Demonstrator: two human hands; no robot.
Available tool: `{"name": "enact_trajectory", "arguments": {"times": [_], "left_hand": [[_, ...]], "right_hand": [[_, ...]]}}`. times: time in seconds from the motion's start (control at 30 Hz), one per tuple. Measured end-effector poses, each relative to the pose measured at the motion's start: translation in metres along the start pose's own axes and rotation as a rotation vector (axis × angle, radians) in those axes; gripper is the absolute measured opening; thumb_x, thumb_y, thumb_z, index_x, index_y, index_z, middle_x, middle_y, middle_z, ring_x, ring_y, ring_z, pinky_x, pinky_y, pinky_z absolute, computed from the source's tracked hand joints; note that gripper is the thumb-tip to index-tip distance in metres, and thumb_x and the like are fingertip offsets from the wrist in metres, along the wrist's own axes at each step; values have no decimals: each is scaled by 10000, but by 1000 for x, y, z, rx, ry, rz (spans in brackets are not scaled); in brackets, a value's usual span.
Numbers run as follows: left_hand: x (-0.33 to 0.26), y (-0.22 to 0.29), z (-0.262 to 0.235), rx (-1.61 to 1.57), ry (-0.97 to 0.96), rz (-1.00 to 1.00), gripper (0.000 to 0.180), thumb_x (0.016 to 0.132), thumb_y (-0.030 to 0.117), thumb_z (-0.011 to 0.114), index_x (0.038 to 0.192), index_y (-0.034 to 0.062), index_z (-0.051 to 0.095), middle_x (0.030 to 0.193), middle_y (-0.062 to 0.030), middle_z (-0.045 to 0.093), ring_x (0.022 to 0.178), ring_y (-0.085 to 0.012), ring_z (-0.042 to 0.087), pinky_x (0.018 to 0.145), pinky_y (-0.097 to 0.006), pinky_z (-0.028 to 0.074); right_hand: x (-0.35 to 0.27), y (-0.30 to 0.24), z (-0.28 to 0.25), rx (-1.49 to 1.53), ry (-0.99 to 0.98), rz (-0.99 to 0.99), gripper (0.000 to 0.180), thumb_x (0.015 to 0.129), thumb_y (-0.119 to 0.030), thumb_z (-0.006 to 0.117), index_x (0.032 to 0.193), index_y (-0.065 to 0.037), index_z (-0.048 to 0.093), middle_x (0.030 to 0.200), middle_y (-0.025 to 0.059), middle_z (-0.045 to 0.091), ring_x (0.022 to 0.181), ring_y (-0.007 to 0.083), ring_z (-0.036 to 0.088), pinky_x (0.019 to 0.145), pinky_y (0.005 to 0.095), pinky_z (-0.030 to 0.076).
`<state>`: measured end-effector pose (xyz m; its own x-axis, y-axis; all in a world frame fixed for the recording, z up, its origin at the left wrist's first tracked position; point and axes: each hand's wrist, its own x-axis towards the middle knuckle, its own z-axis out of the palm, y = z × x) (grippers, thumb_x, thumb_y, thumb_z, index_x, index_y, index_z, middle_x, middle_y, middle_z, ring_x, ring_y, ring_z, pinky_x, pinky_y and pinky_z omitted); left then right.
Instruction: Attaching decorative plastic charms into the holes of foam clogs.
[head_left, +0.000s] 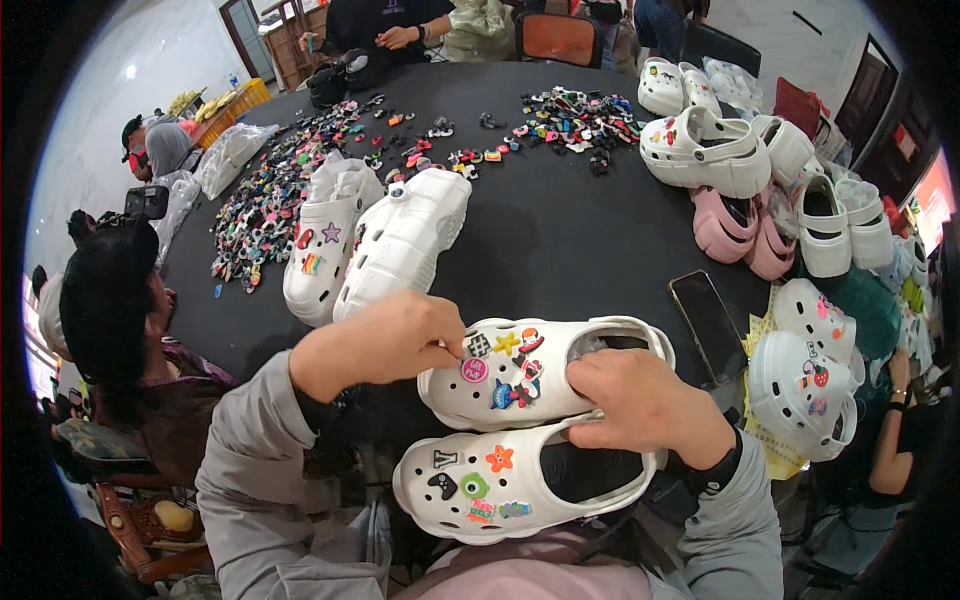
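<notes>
Two white clogs lie side by side in front of me, toes to the left. My left hand [395,340] is closed in a pinch at the toe of the far white clog [560,405], close to a checkered charm [478,345] and a round pink charm [474,370]. Whatever is between those fingertips is hidden. At the foot opening of this clog, my right hand [650,400] grips it with fingers reaching inside. More charms, among them a yellow star [507,343], dot its top. The near white clog [530,470] bears an orange starfish charm [499,458] and a green one-eyed charm [473,485].
Beyond my left hand stand an upright white clog [325,240] and one on its side [405,235]. Loose charms [285,190] are heaped on the black table [570,230]. A phone [707,325], pink clogs [725,225] and more white clogs [810,370] line the right. People sit around.
</notes>
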<state>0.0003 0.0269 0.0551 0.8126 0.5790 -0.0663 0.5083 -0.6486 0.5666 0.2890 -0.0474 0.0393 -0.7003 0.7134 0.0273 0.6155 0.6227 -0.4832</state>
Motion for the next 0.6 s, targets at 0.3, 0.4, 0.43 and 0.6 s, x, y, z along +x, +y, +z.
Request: {"name": "enact_trajectory", "arguments": {"times": [0.3,0.4,0.43,0.6], "left_hand": [[-5,-6,13,-115,46,-105,144,760,108,758,807,7,668,783,-109,632,718,-234,632,645,-338,487],[-5,-4,21,-262,81,-289,145,766,97,761,813,12,653,768,-56,611,673,-134,587,596,-287,459],[-5,-2,24,-324,110,-320,149,770,90,765,808,8,645,769,-32,601,673,-101,563,582,-265,444],[-1,-10,24,-357,21,-403,183,755,77,785,859,21,645,742,30,568,649,-39,494,562,-218,409]], "right_hand": [[2,0,-1,25,-9,-6,366,720,-286,714,874,-2,542,821,189,601,818,378,618,730,458,488],[0,1,0,67,-35,3,378,704,-265,732,894,17,567,866,217,619,837,398,627,749,467,492],[1,0,3,46,-32,21,402,697,-274,740,904,23,565,859,218,618,835,392,635,740,461,504],[2,-12,16,-102,22,120,525,674,-342,805,910,62,568,867,223,638,842,370,651,760,432,523]]}}
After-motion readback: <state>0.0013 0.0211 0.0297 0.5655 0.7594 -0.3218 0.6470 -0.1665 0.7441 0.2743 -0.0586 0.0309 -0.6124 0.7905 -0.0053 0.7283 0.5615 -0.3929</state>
